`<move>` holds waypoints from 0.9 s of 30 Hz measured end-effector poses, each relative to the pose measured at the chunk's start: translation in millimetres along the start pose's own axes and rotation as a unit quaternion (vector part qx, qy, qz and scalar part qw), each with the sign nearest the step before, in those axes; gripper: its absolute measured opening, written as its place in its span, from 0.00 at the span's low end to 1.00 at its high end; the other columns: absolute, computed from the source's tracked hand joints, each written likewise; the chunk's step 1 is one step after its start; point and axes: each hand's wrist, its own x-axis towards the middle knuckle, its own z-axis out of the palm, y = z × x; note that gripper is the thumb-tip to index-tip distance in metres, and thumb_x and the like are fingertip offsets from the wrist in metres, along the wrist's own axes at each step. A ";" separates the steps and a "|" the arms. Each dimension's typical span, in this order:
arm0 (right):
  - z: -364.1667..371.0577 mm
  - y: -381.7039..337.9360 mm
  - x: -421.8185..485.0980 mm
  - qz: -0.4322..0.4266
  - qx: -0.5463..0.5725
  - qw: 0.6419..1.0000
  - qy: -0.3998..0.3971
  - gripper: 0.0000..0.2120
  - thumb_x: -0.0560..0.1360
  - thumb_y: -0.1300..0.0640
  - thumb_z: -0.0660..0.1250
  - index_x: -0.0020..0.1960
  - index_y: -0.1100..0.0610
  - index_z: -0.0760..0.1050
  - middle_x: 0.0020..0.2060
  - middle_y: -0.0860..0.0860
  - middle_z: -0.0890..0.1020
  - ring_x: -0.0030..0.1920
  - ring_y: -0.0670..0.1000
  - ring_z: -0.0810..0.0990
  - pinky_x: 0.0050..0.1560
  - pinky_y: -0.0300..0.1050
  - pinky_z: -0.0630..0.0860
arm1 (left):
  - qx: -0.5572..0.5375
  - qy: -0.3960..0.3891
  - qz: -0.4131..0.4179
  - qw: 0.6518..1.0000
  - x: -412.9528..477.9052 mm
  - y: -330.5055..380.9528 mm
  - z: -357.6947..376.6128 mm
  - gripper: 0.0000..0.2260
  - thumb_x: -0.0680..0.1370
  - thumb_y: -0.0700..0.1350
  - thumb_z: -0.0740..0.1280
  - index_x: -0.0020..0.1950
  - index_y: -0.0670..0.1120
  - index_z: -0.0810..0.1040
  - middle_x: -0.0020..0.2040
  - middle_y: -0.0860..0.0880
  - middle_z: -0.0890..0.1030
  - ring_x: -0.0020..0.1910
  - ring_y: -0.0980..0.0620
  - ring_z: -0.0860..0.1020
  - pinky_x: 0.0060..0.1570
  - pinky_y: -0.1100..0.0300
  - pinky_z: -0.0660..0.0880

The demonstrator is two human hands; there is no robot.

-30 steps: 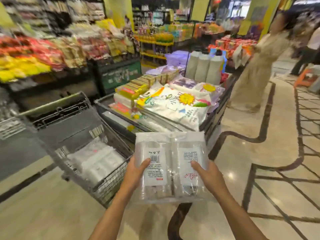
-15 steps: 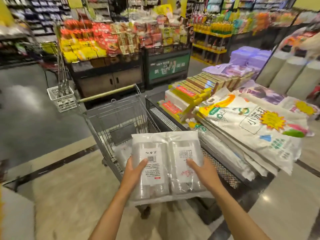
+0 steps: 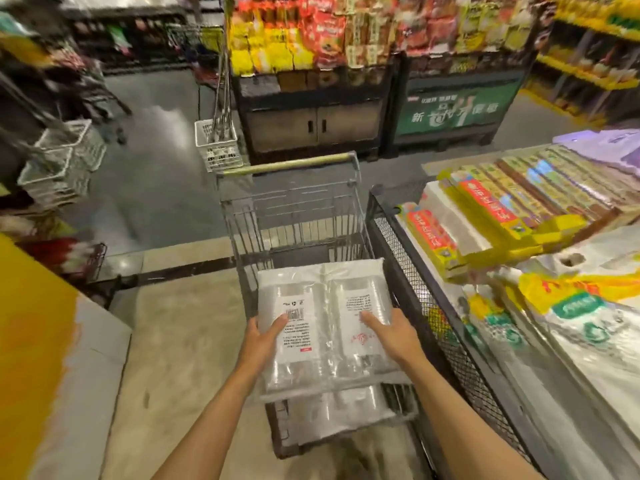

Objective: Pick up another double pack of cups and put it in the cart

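Head view: your clear plastic twin pack [image 3: 323, 327] sits flat above the shopping cart [image 3: 294, 216], long axis pointing away from you. Your left hand [image 3: 263, 336] and right hand [image 3: 394, 332] grip its sides, thumbs on top.

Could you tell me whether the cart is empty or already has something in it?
Not empty: a clear plastic pack lies in the cart, below the pack held in both hands.
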 end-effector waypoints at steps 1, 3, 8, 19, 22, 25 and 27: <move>1.7 -2.1 19.5 0.004 -0.001 1.000 -0.014 0.32 0.66 0.30 0.72 0.60 0.51 0.78 0.49 0.45 0.86 0.45 0.43 0.85 0.38 0.34 0.76 | -0.010 0.014 -0.017 1.000 12.5 1.1 5.6 0.28 0.78 0.53 0.71 0.73 0.46 0.64 0.56 0.50 0.80 0.47 0.53 0.83 0.39 0.61 0.77; 7.3 -3.1 60.5 0.015 -0.010 0.999 -0.039 0.30 0.68 0.32 0.72 0.61 0.51 0.78 0.49 0.46 0.86 0.46 0.43 0.85 0.38 0.34 0.76 | -0.018 0.036 -0.040 0.998 41.9 0.0 15.9 0.26 0.79 0.50 0.71 0.71 0.44 0.64 0.57 0.46 0.80 0.46 0.51 0.83 0.36 0.60 0.79; 35.6 -0.3 151.0 0.047 -0.035 0.994 -0.093 0.21 0.73 0.39 0.73 0.60 0.51 0.78 0.49 0.46 0.86 0.43 0.42 0.85 0.36 0.31 0.76 | -0.042 0.041 -0.087 0.994 131.5 -15.8 26.2 0.25 0.76 0.53 0.73 0.67 0.45 0.68 0.54 0.42 0.84 0.47 0.42 0.86 0.44 0.43 0.84; 120.1 71.7 312.2 0.119 -0.072 0.986 -0.090 0.37 0.65 0.28 0.70 0.62 0.54 0.78 0.51 0.48 0.84 0.50 0.51 0.84 0.47 0.46 0.80 | 0.035 0.074 -0.108 0.991 304.6 -102.9 40.1 0.21 0.78 0.56 0.71 0.66 0.49 0.71 0.49 0.50 0.85 0.40 0.51 0.86 0.32 0.62 0.81; 138.0 89.3 334.8 0.149 -0.065 0.982 -0.099 0.25 0.73 0.39 0.73 0.60 0.57 0.77 0.49 0.49 0.84 0.47 0.51 0.83 0.50 0.46 0.80 | 0.031 0.061 -0.129 0.989 331.8 -128.0 41.3 0.23 0.76 0.58 0.72 0.67 0.52 0.72 0.51 0.48 0.86 0.43 0.50 0.86 0.37 0.57 0.83; 149.5 99.6 347.5 0.139 -0.057 0.983 -0.110 0.17 0.75 0.45 0.73 0.57 0.55 0.79 0.46 0.47 0.84 0.41 0.44 0.82 0.40 0.35 0.79 | 0.015 0.069 -0.145 0.987 351.5 -152.3 39.5 0.37 0.67 0.67 0.76 0.70 0.50 0.74 0.53 0.48 0.86 0.47 0.47 0.87 0.47 0.45 0.84; 154.3 105.7 354.8 0.133 -0.047 0.985 -0.097 0.22 0.73 0.41 0.73 0.59 0.55 0.80 0.50 0.46 0.85 0.46 0.46 0.84 0.49 0.42 0.81 | 0.019 0.088 -0.148 0.985 358.4 -163.1 41.1 0.40 0.64 0.71 0.75 0.70 0.53 0.73 0.53 0.49 0.86 0.47 0.46 0.87 0.49 0.41 0.83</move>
